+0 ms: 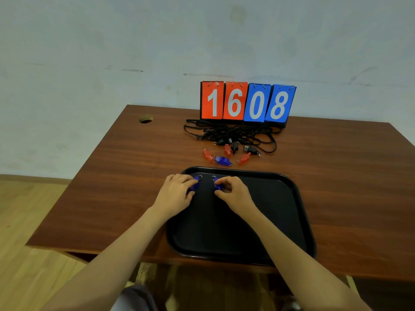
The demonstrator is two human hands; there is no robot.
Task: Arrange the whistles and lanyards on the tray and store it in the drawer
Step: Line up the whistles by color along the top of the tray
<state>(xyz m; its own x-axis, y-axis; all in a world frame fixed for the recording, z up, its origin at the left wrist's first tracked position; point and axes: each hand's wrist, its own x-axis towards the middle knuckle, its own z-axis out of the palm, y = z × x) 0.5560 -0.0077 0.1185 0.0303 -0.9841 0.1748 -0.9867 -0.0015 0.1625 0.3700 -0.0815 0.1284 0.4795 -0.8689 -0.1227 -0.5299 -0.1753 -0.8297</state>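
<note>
While the black tray (238,232) lies on the brown worktop (112,187) with its near rim close to the worktop's front edge, both hands are busy at the tray's far left corner. The left hand (177,189) has its grip closed on the first blue whistle (195,184), thumb and fingers pinching its body just inside the tray's far rim. The right hand (233,191), a little further along that rim, has its grip closed the same way on the second blue whistle (216,186). The two whistles are near each other but apart, each with its metal ring pointing toward the far rim; whether they touch the tray's floor cannot be told. Just beyond the tray's far rim, on the worktop, lies the third blue whistle (222,160), with three red whistles (208,155) spread to either side of it and behind it. Two black whistles (235,146) lie a little further from the tray, at the edge of a tangled heap of black lanyards (233,132). Behind the heap stands a score board (247,102) reading 1608, two cards red and two blue. Well beyond the tray's far left corner is a round hole (146,119) in the worktop.
</note>
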